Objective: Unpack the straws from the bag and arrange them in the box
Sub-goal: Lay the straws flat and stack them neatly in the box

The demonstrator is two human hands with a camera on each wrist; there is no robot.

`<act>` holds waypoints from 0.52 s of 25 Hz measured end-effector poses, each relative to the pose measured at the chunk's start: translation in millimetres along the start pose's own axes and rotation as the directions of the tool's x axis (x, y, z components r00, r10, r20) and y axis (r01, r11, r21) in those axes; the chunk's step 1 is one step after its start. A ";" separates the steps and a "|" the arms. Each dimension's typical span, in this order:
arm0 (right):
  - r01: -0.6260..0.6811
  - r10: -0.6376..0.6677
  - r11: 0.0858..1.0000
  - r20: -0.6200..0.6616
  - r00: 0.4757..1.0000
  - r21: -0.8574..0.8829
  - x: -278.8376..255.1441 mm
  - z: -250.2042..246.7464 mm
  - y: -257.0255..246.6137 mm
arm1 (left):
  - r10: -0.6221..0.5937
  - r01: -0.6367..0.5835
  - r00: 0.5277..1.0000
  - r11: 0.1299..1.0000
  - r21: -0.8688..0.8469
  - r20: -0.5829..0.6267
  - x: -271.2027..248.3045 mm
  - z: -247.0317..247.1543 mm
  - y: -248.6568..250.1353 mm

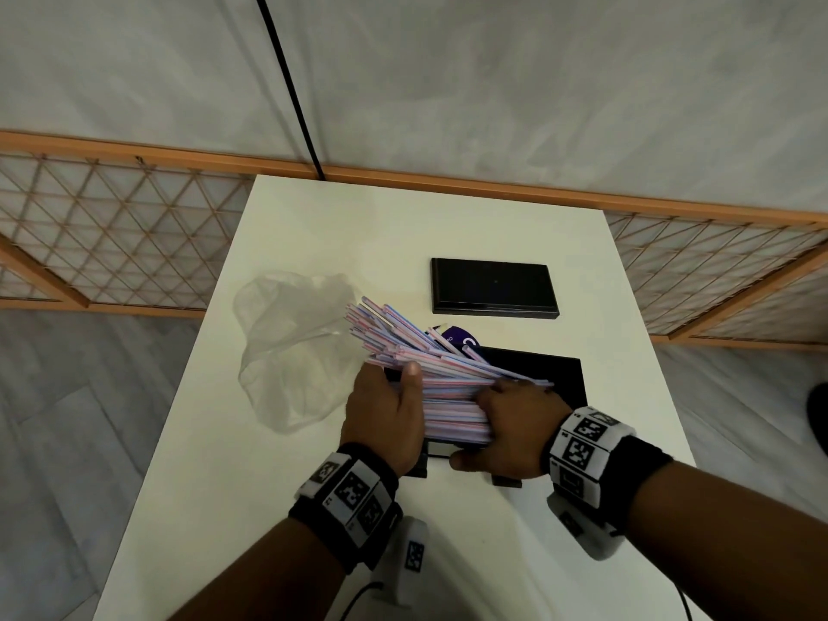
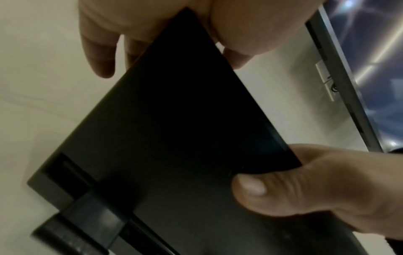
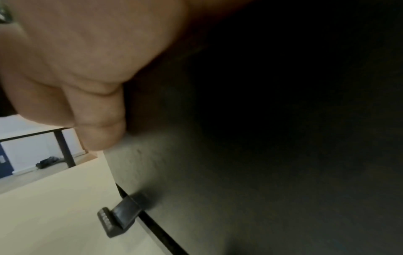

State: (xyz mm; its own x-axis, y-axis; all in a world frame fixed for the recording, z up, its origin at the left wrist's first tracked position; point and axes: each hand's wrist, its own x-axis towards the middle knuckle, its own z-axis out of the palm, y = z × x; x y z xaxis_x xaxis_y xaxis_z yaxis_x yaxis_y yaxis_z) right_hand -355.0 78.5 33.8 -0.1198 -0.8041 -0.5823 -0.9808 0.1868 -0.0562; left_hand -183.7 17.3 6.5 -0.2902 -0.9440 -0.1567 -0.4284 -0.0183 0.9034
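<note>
From the head view, the left hand (image 1: 387, 407) and right hand (image 1: 508, 430) clamped a bundle of thin striped straws (image 1: 430, 378) over the matte black box (image 1: 553, 374); the crumpled clear bag (image 1: 286, 347) lay left of it. The left wrist view alone showed the right thumb (image 2: 261, 191) pressed on the box's wall (image 2: 174, 138). The right wrist view showed its hinged latch (image 3: 117, 217).

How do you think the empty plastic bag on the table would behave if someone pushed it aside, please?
The bag is probably floppy: it lies crumpled and slumped on the table. It looks very light, being thin and see-through, so a push would likely fold or slide it rather than move it as one piece. It seems unlikely to roll or tip, since it lies low.
</note>
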 end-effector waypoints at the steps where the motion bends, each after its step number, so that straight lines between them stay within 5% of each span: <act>1: -0.003 0.003 1.000 -0.004 1.000 0.012 0.1 0.4 -2.5 | 0.012 -0.012 1.000 1.000 0.020 -0.008 0.5 1.0 -2.5; 6: 0.111 -0.110 0.994 -0.100 0.989 0.001 -7.3 -4.7 -10.8 | 0.000 0.001 1.000 0.998 0.062 -0.004 -0.1 0.2 -2.9; 10: 0.062 -0.057 0.998 -0.195 0.979 0.023 -30.0 -24.3 9.8 | -0.016 0.015 1.000 1.000 0.015 0.021 -0.8 -4.0 3.0; 13: 0.028 -0.025 0.999 -0.104 0.994 0.026 -29.1 -21.5 20.1 | -0.009 0.010 1.000 1.000 -0.019 0.016 -2.9 -5.2 6.6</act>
State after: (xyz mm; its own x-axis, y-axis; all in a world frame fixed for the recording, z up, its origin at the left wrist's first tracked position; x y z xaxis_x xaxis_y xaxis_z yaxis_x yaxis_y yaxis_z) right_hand -374.5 93.5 67.1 -0.1105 -0.8627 -0.4934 -0.9793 0.1791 -0.0939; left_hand -181.2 18.2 14.9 -0.3001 -0.9383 -0.1716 -0.4146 -0.0337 0.9094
